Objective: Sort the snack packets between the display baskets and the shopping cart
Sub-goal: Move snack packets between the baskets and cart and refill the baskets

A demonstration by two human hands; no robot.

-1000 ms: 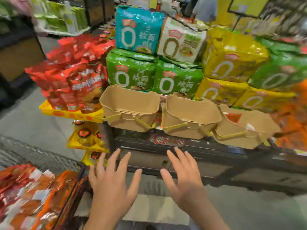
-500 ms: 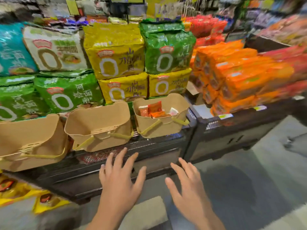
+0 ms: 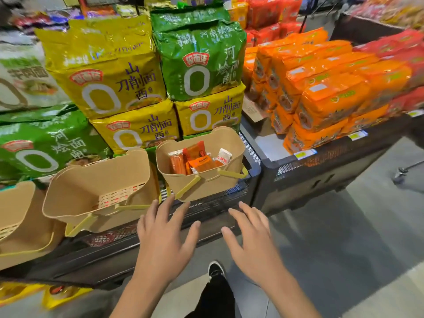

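While both hands hovered empty in front of the shelf, the step in hand looked like a reach for the snack packets [image 3: 197,159] lying in the tan basket [image 3: 234,143] just beyond the fingertips. Doing it well probably meant lifting one hand over the near rim and coming down from above, since the packets stood upright and crowded against each other at the bottom; pinching a single top edge would free one without dragging its neighbours. The basket sat tipped toward the person at the shelf's edge, so the other hand might usefully steady its front wall or its yellow handle [image 3: 187,188].

The left hand [image 3: 164,239] was spread, fingers straight and apart, gripping nothing; its fingertips came just under the basket's front wall, and whether they touched it could not be told. The right hand [image 3: 251,244] was likewise spread and bare, a little further back, over the shelf's dark mesh edge [image 3: 213,203]. An empty basket [image 3: 75,200] lay beyond the left hand's outer side. No cart showed.
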